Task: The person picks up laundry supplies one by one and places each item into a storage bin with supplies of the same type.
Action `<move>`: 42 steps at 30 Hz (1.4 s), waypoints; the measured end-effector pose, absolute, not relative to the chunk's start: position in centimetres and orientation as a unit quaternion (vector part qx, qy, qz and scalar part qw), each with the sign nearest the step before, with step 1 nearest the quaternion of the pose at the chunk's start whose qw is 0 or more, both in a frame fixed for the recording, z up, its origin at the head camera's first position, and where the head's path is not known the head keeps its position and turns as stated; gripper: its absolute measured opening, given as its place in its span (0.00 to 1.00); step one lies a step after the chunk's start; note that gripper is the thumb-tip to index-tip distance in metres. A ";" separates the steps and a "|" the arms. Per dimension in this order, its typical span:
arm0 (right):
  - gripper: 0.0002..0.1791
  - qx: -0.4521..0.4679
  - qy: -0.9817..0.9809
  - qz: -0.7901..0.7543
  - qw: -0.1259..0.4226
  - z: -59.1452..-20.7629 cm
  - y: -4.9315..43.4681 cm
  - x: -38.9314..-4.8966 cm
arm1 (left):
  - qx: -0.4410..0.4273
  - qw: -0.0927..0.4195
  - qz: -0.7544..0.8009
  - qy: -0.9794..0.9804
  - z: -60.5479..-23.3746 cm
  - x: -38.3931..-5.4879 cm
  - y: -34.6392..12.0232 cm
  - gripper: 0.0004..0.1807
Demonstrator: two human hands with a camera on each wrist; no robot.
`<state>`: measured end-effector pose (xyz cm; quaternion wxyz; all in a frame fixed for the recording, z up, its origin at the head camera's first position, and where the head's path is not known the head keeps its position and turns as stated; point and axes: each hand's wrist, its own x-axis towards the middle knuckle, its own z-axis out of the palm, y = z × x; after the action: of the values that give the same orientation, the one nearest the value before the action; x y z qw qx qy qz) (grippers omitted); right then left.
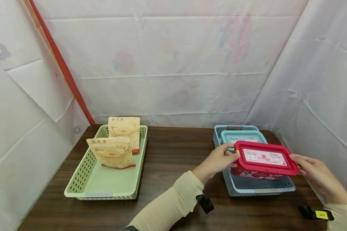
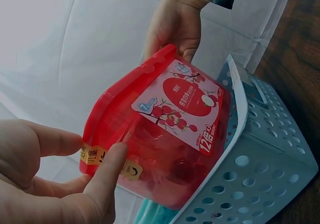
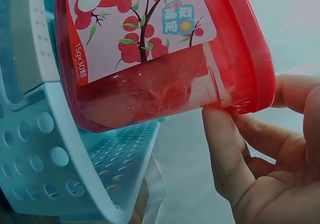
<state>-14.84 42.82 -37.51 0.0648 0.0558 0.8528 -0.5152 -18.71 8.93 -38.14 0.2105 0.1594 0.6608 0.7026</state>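
Observation:
Both hands hold a red lidded plastic box [image 1: 264, 159] by its two ends, above the blue basket [image 1: 248, 192]. My left hand [image 1: 218, 161] pinches the left end, its thumb and fingers at the lid edge by a yellow seal sticker [image 2: 92, 155]. On the opposite end, my right hand [image 1: 321, 175] grips just under the lid rim. A printed cherry-like label [image 3: 140, 29] covers the clear red side wall. Behind the red box, a teal lidded box [image 1: 243, 136] sits inside the blue basket, partly hidden.
A green basket [image 1: 112, 184] stands at the left of the dark wooden table [image 1: 176, 150]. Two cream-coloured pouches stand in it, one in front [image 1: 112, 154] and one behind [image 1: 124, 128]. White patterned cloth [image 1: 173, 64] hangs behind and on both sides.

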 end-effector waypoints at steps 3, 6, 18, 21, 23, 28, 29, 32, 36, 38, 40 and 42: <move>0.37 0.061 0.865 -0.493 0.070 -37.5 42.7 -14.9 | 0.157 0.211 0.705 0.658 -38.4 -18.7 9.1 0.25; 0.40 0.064 0.873 -0.478 0.074 -37.6 42.7 -15.0 | 0.152 0.213 0.705 0.659 -38.5 -18.7 9.2 0.26; 0.42 0.075 0.884 -0.453 0.085 -38.5 42.6 -15.6 | 0.133 0.216 0.699 0.669 -39.6 -18.4 9.8 0.25; 0.43 0.076 0.890 -0.440 0.093 -38.7 42.7 -15.7 | 0.132 0.217 0.696 0.672 -40.0 -18.4 9.8 0.25; 0.43 0.076 0.895 -0.430 0.095 -38.9 42.6 -15.7 | 0.132 0.217 0.692 0.675 -40.3 -18.4 9.9 0.25; 0.43 0.071 0.899 -0.422 0.092 -39.4 42.5 -15.8 | 0.126 0.216 0.688 0.682 -40.8 -18.4 10.1 0.24; 0.43 0.069 0.899 -0.423 0.093 -39.4 42.4 -15.8 | 0.125 0.216 0.688 0.682 -40.9 -18.4 10.1 0.24; 0.43 0.068 0.900 -0.419 0.094 -39.6 42.3 -15.8 | 0.125 0.216 0.687 0.682 -41.1 -18.4 10.1 0.24; 0.43 0.072 0.900 -0.419 0.096 -39.8 42.3 -15.9 | 0.126 0.220 0.686 0.681 -41.2 -18.3 10.0 0.23; 0.43 0.074 0.901 -0.416 0.099 -39.9 42.3 -15.9 | 0.125 0.221 0.685 0.683 -41.4 -18.3 10.0 0.22; 0.44 0.076 0.901 -0.414 0.102 -40.1 42.3 -16.0 | 0.125 0.222 0.683 0.685 -41.4 -18.4 10.0 0.22; 0.44 0.077 0.902 -0.410 0.105 -40.1 42.2 -16.1 | 0.124 0.221 0.681 0.687 -41.6 -18.4 10.1 0.22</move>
<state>-16.07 42.22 -40.14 0.1051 0.0774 0.9025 -0.4105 -18.43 10.08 -41.56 0.2211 0.1243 0.6873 0.6806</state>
